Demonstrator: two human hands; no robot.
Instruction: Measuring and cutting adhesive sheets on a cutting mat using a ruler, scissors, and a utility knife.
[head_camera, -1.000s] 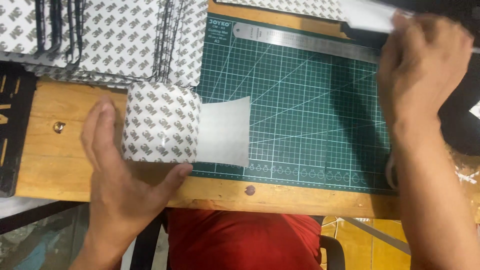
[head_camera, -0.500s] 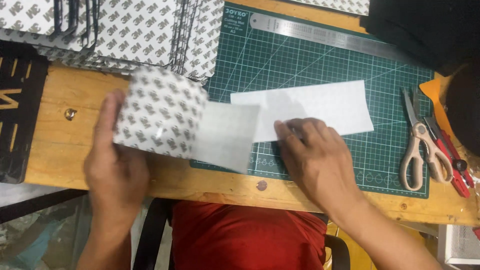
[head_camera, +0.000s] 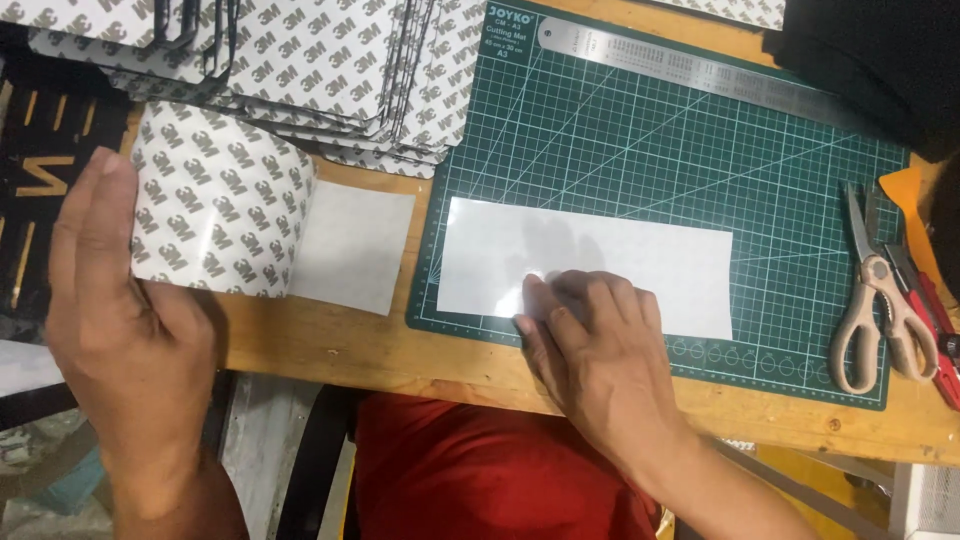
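Note:
My left hand grips a roll of double-sided adhesive sheet with a patterned white backing. Its loose white end lies flat on the wooden bench. My right hand presses its fingers on the lower edge of a white rectangular sheet. That sheet lies flat on the green cutting mat.
Several stacked patterned backing sheets lie at the back left. A steel ruler rests along the mat's far edge. Scissors and a red cutter lie at the right, by an orange scraper. A black panel sits far left.
My right hand brought the white sheet down onto the mat and now holds it flat. My left hand carried the roll leftward, off the mat.

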